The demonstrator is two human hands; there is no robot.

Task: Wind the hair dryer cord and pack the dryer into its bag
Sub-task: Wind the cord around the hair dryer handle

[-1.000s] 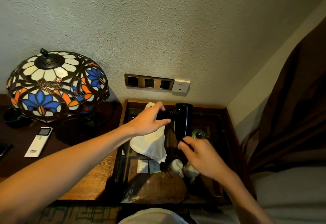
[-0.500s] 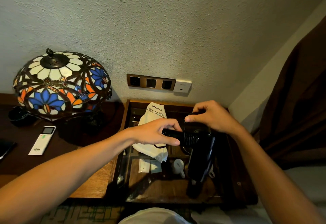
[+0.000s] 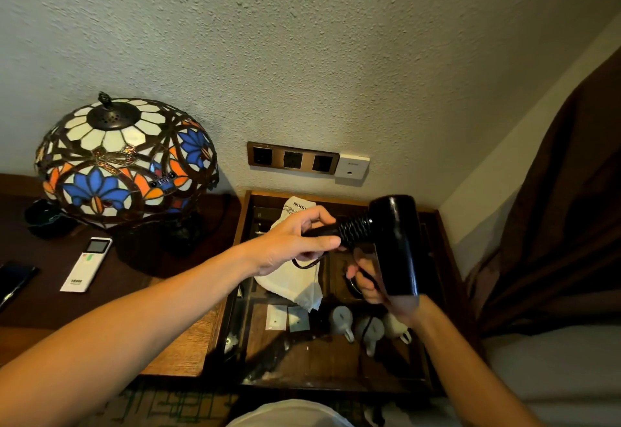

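A: Where is the hair dryer (image 3: 395,245) now?

B: It is in the air above the wooden tray (image 3: 339,364), not resting on anything. Half a second ago its barrel hung low and pointed down toward the cups; now the barrel is lifted and stands almost upright, and the handle with the ribbed cord collar points to the left.

A: And the hands?

B: The left hand (image 3: 295,241) is closed around the handle, just beside the ribbed collar. The right hand (image 3: 381,287) was above the dryer, near the wall; now it is under the barrel, and its fingers are closed on the lower end. So both hands grip the dryer.

A: What about the cord (image 3: 307,263)?

B: I see only a short dark loop under the left hand, in front of the white bag (image 3: 295,280). The rest is hidden, so I cannot tell how much is wound.

A: What does this mean for the task?

B: I judge that the person turns the dryer to get a better hold for the winding. The bag lies flat in the tray behind the hands, with printed letters at its far end, and nothing is inside it yet. The packing is not begun.

A: And around?

B: Three small white cups (image 3: 341,320) lie under the dryer, and a stained-glass lamp (image 3: 124,161) and a remote control (image 3: 86,263) are well apart on the left.
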